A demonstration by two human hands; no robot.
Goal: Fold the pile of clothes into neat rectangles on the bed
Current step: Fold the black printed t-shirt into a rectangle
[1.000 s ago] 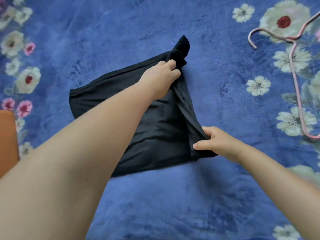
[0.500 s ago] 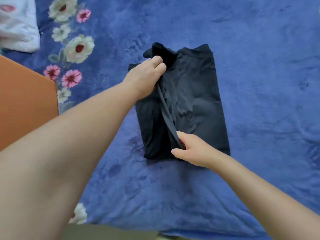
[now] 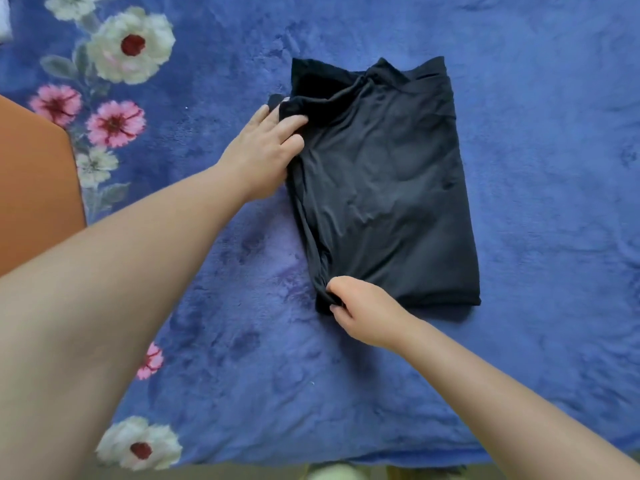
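Observation:
A black garment (image 3: 384, 188) lies folded into a rough upright rectangle on the blue floral blanket (image 3: 536, 168). My left hand (image 3: 263, 154) is at its upper left edge, fingers tucked under a bunched fold of the cloth and holding it there. My right hand (image 3: 360, 311) pinches the lower left corner of the garment against the blanket. The top edge near the left hand is still rumpled and uneven.
An orange surface (image 3: 31, 181) juts in at the left edge. A bit of white fabric (image 3: 4, 26) shows at the top left corner. The blanket's near edge (image 3: 346, 459) runs along the bottom, with floor and a pale object (image 3: 332, 474) below it.
Both hands have carried the garment's side flap over to the left and laid it down. The garment is now a narrower rectangle, and the view has shifted right.

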